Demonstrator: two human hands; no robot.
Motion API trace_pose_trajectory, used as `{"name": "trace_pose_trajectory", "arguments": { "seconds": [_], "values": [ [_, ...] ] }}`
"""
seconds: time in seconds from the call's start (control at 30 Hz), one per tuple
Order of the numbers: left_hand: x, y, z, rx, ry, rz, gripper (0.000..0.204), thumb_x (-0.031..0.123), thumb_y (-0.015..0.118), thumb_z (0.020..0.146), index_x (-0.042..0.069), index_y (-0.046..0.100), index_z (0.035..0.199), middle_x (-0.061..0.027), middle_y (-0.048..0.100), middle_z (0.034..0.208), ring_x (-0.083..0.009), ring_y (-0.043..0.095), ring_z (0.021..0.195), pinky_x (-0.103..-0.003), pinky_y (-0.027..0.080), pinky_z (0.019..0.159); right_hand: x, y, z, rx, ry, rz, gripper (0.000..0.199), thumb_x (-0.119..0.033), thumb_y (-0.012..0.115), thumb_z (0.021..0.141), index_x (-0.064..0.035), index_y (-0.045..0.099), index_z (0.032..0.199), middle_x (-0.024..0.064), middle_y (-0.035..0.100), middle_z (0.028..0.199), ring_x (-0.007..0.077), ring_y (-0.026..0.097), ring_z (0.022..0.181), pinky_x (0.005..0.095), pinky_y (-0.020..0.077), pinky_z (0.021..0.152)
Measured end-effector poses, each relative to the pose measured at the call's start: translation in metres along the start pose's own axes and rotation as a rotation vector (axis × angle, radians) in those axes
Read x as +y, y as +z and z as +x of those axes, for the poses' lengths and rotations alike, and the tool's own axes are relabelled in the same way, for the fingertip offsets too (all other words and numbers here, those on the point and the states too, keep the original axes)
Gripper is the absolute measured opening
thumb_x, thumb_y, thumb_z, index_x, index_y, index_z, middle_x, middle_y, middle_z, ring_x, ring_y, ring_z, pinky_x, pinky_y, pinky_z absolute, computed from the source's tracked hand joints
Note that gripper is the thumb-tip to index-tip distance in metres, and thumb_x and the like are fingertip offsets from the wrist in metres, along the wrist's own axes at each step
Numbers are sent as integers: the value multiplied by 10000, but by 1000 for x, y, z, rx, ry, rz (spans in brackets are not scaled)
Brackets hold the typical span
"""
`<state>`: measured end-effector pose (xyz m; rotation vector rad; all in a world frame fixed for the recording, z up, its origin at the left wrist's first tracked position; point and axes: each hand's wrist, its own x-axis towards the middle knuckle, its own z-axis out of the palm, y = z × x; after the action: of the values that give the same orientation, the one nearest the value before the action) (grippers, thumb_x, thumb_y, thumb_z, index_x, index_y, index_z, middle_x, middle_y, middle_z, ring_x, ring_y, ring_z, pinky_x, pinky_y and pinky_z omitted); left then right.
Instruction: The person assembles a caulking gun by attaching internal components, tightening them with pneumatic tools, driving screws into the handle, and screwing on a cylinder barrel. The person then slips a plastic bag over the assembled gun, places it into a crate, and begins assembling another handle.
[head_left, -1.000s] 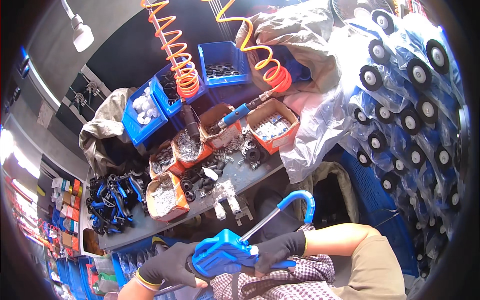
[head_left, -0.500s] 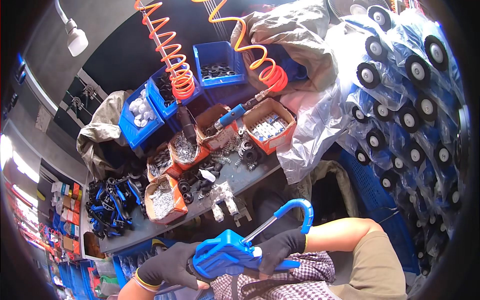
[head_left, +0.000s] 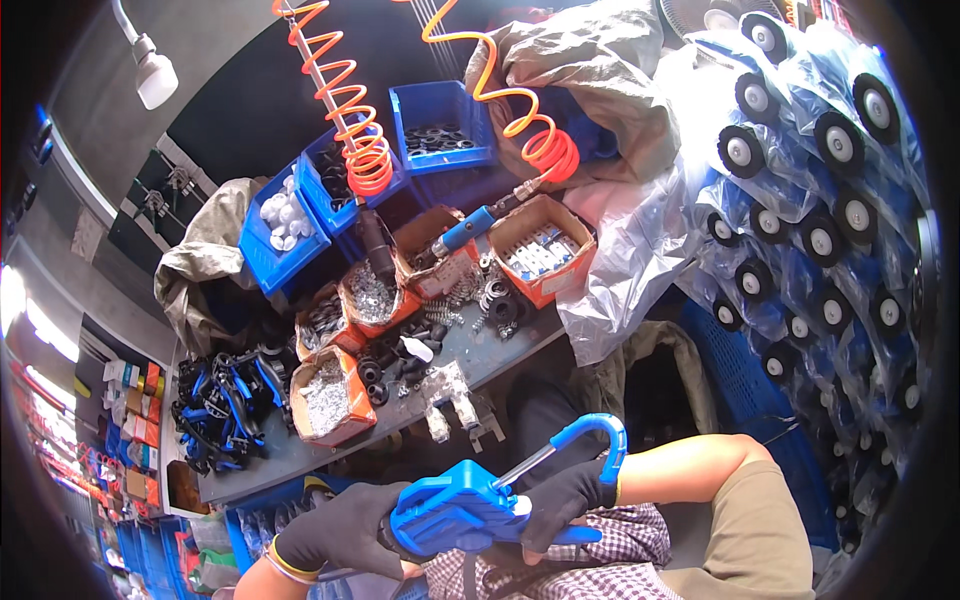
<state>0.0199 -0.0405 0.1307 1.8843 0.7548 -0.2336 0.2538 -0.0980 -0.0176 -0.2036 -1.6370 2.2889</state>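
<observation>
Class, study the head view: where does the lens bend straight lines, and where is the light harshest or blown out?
Head view: the grey workbench edge bows with the fisheye, black corners ring the circular image; glare blows out at the far left rim; the gloved left hand and right hand on the blue plastic tool are evenly lit and sharp.
</observation>
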Motion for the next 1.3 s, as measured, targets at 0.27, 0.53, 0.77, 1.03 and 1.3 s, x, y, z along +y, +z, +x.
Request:
{"name": "trace_pose_trajectory", "arguments": {
  "seconds": [0.27,0.53,0.77,1.03,1.3],
  "values": [
    [4,1,2,11,-23,-3,777,318,822,634,25,502,1279,-120,649,1047,-197,636,937,-308,472,869,3,-3,0,-47,4,80,328,-177,703,752,0,568,993,28,559,792,111,504,753,291,431,662],
    [-1,5,5,41,-17,-28,775,320,814,628,24,502,1274,-125,660,1028,-209,648,929,-313,479,856,15,-11,2,-63,53,23,387,-151,703,764,-21,554,1097,30,585,879,117,520,797,302,449,703],
    [-13,9,10,109,44,47,783,314,813,625,20,497,1278,-135,661,1018,-215,654,921,-313,482,844,-13,-10,-16,64,392,132,587,-160,720,770,-29,477,1288,51,608,977,125,545,867,291,466,769],
    [2,5,10,50,37,144,794,328,811,602,10,513,1266,-154,653,1021,-266,657,909,-328,490,846,27,3,-1,17,12,3,567,-132,654,798,10,439,1303,46,586,927,121,516,815,277,460,716],
    [-2,9,6,79,9,121,787,302,807,589,10,513,1259,-155,650,1031,-266,651,912,-330,490,837,58,-7,-3,93,82,-40,388,-203,697,803,-4,615,1126,71,641,1006,138,580,874,286,483,757]
  ]
}}
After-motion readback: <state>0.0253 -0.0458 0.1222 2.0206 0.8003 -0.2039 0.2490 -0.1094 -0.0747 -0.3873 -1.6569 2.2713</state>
